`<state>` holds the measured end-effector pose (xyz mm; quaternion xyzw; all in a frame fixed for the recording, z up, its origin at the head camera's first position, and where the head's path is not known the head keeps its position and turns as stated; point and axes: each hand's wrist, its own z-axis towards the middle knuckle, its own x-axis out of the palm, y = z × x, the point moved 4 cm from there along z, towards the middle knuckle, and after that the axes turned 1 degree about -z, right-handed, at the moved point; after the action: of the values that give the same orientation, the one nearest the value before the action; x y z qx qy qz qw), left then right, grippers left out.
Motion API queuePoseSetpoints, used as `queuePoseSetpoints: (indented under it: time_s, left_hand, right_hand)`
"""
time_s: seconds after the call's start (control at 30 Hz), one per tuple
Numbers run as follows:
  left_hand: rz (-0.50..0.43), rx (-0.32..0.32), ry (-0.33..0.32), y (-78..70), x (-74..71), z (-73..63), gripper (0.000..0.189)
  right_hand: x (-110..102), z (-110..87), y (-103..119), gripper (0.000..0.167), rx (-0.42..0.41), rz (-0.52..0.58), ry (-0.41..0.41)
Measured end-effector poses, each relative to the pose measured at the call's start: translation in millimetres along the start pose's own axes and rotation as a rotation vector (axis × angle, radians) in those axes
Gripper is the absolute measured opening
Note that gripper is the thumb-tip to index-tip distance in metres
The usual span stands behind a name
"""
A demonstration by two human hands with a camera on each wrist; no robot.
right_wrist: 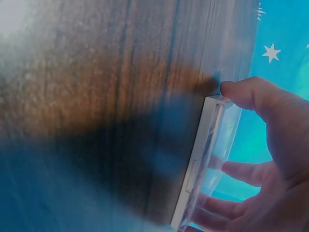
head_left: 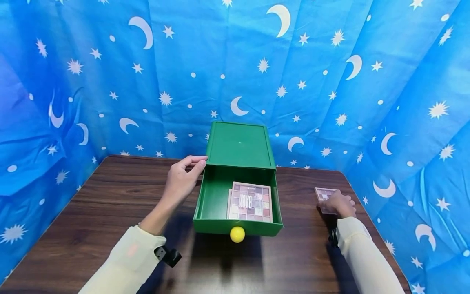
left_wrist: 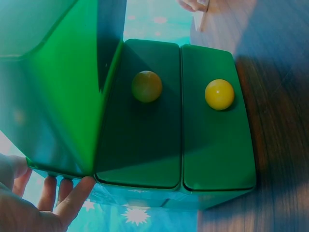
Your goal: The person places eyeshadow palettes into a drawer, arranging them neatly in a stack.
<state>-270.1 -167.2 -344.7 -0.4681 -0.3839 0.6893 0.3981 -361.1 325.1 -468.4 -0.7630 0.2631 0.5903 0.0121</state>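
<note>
A green drawer cabinet (head_left: 240,143) stands on the table with its top drawer (head_left: 216,196) pulled out. Inside that drawer an eyeshadow palette (head_left: 253,202) lies over another one, whose left edge peeks out. My left hand (head_left: 182,177) touches the cabinet's left side near the front with extended fingers (left_wrist: 77,200). Far to the right, my right hand (head_left: 339,203) holds another eyeshadow palette (head_left: 323,193) by its edges at the table surface. In the right wrist view, the thumb is at one end of this clear-lidded palette (right_wrist: 198,159), and the other fingers are along its far side.
Two lower drawers (left_wrist: 140,135) with yellow knobs (left_wrist: 219,94) are closed beneath the pulled-out one. A yellow knob (head_left: 237,234) sticks out from the top drawer's front. Blue cloth (head_left: 205,53) with moons and stars hangs around the dark wooden table (head_left: 121,196).
</note>
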Motion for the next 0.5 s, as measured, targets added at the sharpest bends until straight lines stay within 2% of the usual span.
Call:
queuePoseSetpoints:
  time_s: [0.27, 0.37, 0.5]
  left_hand:
    - [-0.012, 0.001, 0.000, 0.3, 0.3, -0.2, 0.030]
    - [-0.021, -0.002, 0.002, 0.4, 0.4, -0.4, 0.030]
    - [-0.026, 0.001, 0.003, 0.4, 0.6, -0.1, 0.030]
  right_hand:
    - [0.6, -0.9, -3.8, 0.094, -0.009, 0.023, -0.034]
    - [-4.4, -4.2, -2.3, 0.094, -0.055, -0.007, -0.040]
    - [-18.2, -13.6, 7.0, 0.093, -0.163, -0.042, -0.077]
